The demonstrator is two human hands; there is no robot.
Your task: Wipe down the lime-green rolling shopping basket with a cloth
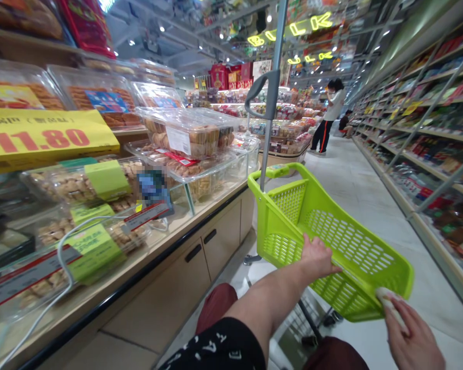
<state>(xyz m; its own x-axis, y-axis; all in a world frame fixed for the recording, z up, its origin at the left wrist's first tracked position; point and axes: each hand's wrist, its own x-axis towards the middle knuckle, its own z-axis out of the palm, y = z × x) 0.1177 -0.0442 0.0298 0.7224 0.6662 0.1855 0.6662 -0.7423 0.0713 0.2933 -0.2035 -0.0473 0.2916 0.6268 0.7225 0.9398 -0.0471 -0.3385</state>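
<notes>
A lime-green shopping basket (pixel 347 241) with slotted sides sits tilted on a wheeled cart frame in front of me. My left hand (pixel 319 257) is closed over its near rim, fingers over the inside edge. At the basket's right end, my right hand (pixel 412 329) pinches a whitish cloth (pixel 391 308) that touches the rim corner. The grey pole (pixel 273 56) of the cart, with a grey looped handle (pixel 261 95), rises at the basket's left end. No goods show inside the basket.
On the left, a display counter (pixel 216 221) carries clear boxes of baked snacks (pixel 185 133), a yellow price sign (pixel 42 139) and a white cable (pixel 64 257). Stocked shelves (pixel 428 128) line the right. Farther down the aisle, a person (pixel 330 115) stands and another (pixel 346 125) sits low.
</notes>
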